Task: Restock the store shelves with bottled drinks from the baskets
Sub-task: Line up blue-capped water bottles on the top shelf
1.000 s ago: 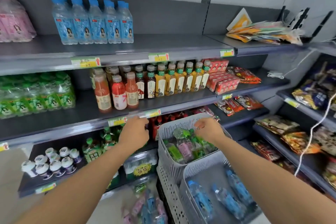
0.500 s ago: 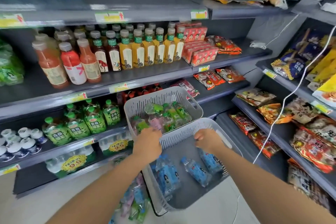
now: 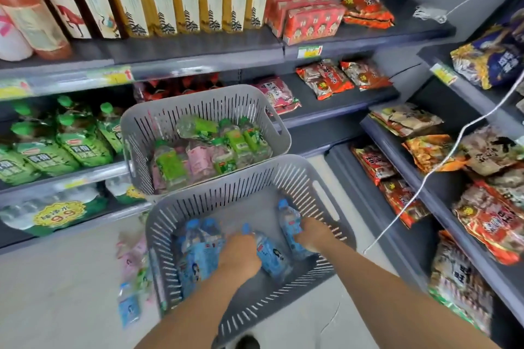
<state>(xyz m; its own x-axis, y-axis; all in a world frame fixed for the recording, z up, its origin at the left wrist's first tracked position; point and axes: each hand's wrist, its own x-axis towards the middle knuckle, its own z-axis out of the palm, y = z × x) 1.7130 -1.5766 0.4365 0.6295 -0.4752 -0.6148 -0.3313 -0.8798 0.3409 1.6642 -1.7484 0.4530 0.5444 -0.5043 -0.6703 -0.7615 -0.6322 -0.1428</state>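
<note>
Two grey slotted baskets stand in front of the shelves. The near basket holds several blue-capped water bottles. Inside it, my left hand lies over a blue-label bottle with fingers curled on it. My right hand grips another blue-label bottle at the basket's right side. Two more blue bottles lie at the left. The far basket holds green and pink labelled bottles.
Shelves to the left carry green bottles, yellow tea bottles and orange juice. Snack packets fill the shelves on the right. A white cord hangs across them. More bottles lie on the floor left of the baskets.
My view has dropped from the upper shelves to the baskets. Both hands moved from the far basket's rim down into the near basket and closed on blue water bottles.
</note>
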